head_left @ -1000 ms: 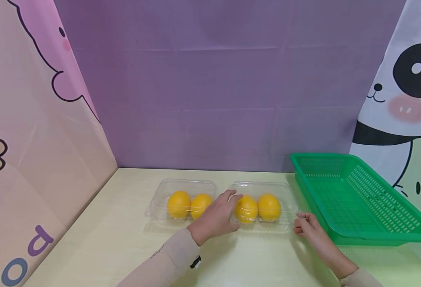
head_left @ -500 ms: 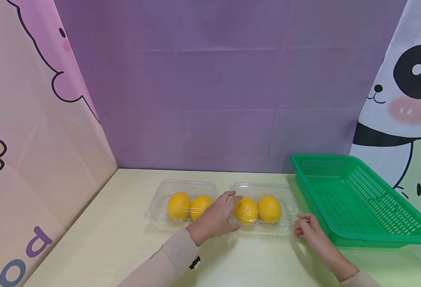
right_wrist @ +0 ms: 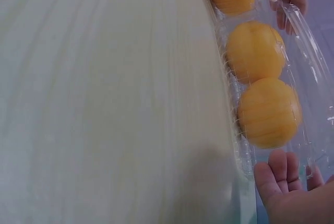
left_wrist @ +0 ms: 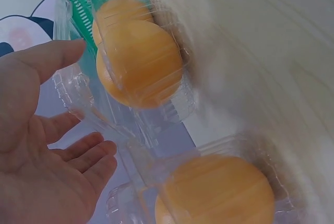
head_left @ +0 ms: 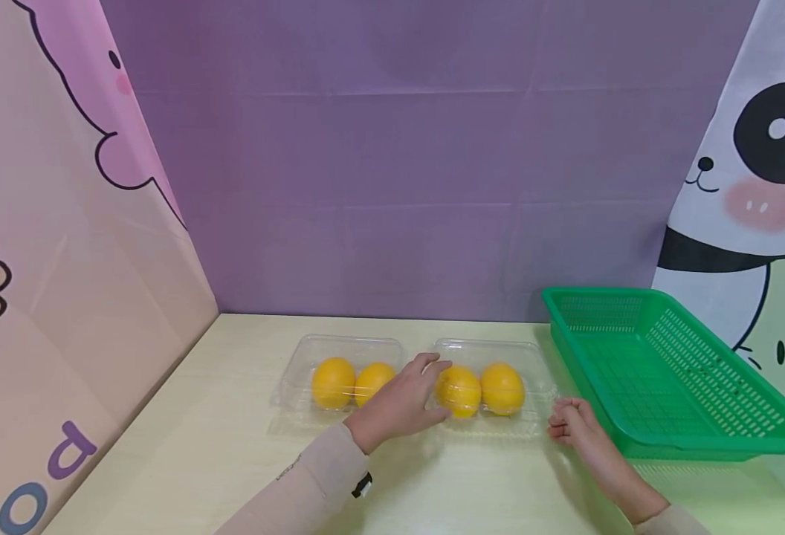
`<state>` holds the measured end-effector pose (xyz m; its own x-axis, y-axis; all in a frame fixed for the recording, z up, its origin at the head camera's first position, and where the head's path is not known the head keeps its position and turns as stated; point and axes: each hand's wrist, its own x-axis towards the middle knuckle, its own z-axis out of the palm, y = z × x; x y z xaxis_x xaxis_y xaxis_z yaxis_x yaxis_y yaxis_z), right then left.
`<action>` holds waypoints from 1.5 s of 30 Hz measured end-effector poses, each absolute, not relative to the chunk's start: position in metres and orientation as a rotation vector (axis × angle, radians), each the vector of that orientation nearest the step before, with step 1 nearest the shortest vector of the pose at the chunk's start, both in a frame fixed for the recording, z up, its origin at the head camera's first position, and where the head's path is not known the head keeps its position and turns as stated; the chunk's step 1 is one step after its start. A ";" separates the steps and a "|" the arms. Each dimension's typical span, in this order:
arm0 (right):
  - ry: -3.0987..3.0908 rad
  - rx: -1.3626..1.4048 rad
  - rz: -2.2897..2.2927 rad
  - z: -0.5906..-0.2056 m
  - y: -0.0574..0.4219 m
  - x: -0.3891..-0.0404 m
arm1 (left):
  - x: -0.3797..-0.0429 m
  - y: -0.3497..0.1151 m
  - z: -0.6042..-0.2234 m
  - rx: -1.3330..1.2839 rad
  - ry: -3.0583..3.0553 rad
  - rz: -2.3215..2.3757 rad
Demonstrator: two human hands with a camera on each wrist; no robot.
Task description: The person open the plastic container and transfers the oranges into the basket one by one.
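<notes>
A clear plastic clamshell box (head_left: 536, 371) with two round orange-yellow fruits (head_left: 502, 388) sits on the table between my hands. Its transparent lid (right_wrist: 311, 59) stands tilted up over the fruits. My left hand (head_left: 401, 397) is at the box's left side, thumb and fingers spread apart, index fingertip right at the lid edge (left_wrist: 78, 91). At the opposite side my right hand (head_left: 576, 423) has its fingers curled and pinches the lid's right corner. A second clamshell box (head_left: 292, 371), also with two such fruits (head_left: 334, 383), lies to the left, partly behind my left hand.
A green perforated plastic basket (head_left: 660, 443) stands at the right, close beside my right hand. Behind the pale wooden table (head_left: 185, 446) hangs a purple backdrop (head_left: 392, 186). Printed cartoon sheets (head_left: 754, 245) flank both sides.
My left thumb has shifted slightly up and right towards the fruit. The front edge of the right box's lid has changed a little; the right hand stays nearly still.
</notes>
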<state>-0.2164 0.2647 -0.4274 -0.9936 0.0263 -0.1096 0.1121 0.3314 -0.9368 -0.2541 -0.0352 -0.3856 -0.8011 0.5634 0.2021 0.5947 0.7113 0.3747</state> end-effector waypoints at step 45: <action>2.556 0.149 -1.758 -0.428 0.263 -0.215 | -0.269 -0.045 -0.361 -1.012 -2.788 -1.098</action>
